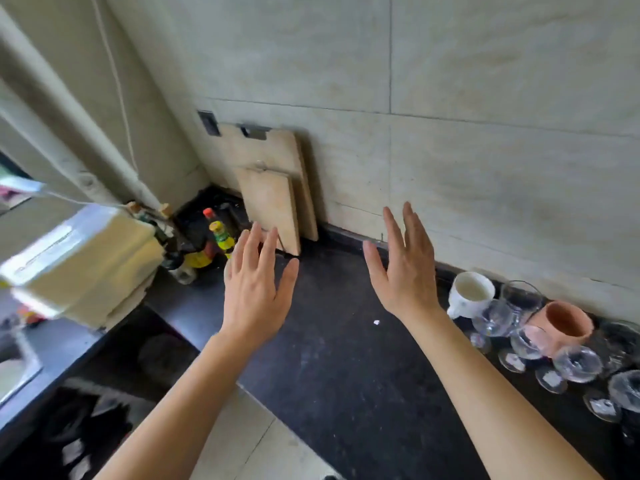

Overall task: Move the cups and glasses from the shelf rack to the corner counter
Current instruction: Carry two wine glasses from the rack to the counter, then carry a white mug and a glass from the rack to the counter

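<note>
Both my hands hover flat over the dark corner counter [332, 341], fingers spread, holding nothing. My left hand [258, 289] is near the bottles and cutting boards. My right hand [403, 268] is close to the wall. On the counter at the right stand a white mug [469, 294], a terracotta cup [562, 325] and several clear stemmed glasses [519, 303], some lying tilted. The shelf rack is not in view.
Two wooden cutting boards [273, 199] lean against the wall in the corner. Sauce bottles [220, 237] stand left of them. Folded yellow cloths [90, 258] sit on a blurred box at the left. A sink edge [17, 368] shows at far left.
</note>
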